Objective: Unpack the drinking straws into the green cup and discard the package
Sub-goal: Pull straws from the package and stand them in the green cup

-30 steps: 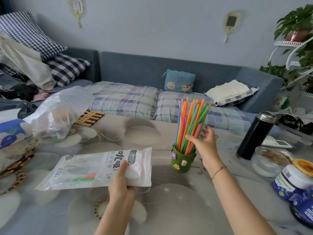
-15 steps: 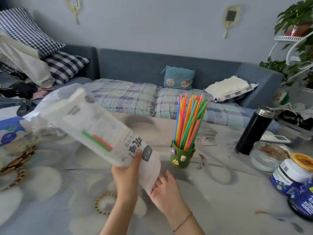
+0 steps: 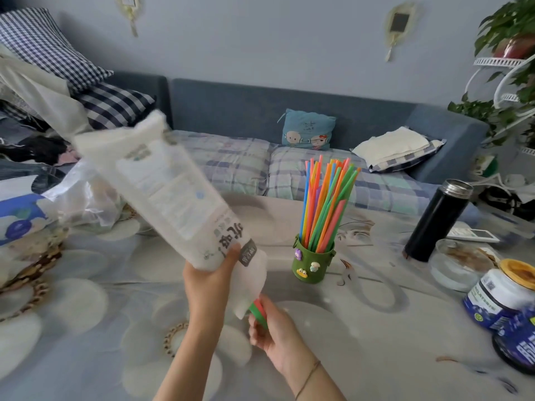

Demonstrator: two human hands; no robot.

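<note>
My left hand [image 3: 210, 287] grips the white straw package [image 3: 170, 195] near its open lower end and holds it tilted, closed end up to the left. Two leftover straws [image 3: 258, 311], one red and one green, stick out of the package mouth into my right hand [image 3: 270, 332], whose fingers close around their ends. The green cup [image 3: 313, 263] with small cartoon charms stands on the table to the right of both hands, holding several upright coloured straws [image 3: 325, 206].
A black thermos [image 3: 437, 219], a glass bowl [image 3: 460, 266] and blue-labelled jars [image 3: 505, 296] crowd the table's right side. A clear plastic bag [image 3: 86, 201] and woven coasters [image 3: 29, 273] lie left. A sofa with cushions runs behind the table.
My left hand raised the package from lying flat to tilted steeply. My right hand left the straws in the cup, came under the package mouth, and now holds the two straws sliding out.
</note>
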